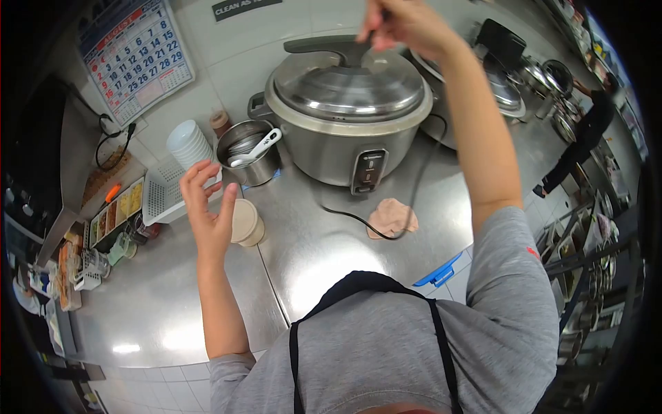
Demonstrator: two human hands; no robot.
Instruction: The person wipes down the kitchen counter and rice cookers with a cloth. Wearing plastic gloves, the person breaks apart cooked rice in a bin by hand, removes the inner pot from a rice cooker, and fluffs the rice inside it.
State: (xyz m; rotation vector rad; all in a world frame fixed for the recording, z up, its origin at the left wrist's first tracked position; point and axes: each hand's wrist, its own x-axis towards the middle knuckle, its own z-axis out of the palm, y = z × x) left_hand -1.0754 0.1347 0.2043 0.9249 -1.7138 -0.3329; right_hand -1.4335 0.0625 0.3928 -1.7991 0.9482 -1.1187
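Observation:
My left hand (208, 214) is raised with its fingers apart and holds nothing. Beside it on the steel counter is a lidded cream tub (247, 224). A large rice cooker (324, 148) stands against the wall, its metal lid (345, 86) on. Above the lid's dark handle (314, 45), my right hand (403, 29) is closed around something dark, partly hidden by the fingers. A black cord (355, 219) loops from under the cooker across the counter and up behind my right forearm. Inside its curve lies a crumpled pink cloth (392, 218).
Left of the cooker are a metal pot (256, 171) holding a white-handled utensil, stacked white bowls (189, 143) and a white basket (164, 188). A second cooker (509, 103) stands at right. A person in black (589, 131) is farther right. A blue clip-like object (440, 270) shows at the counter's edge.

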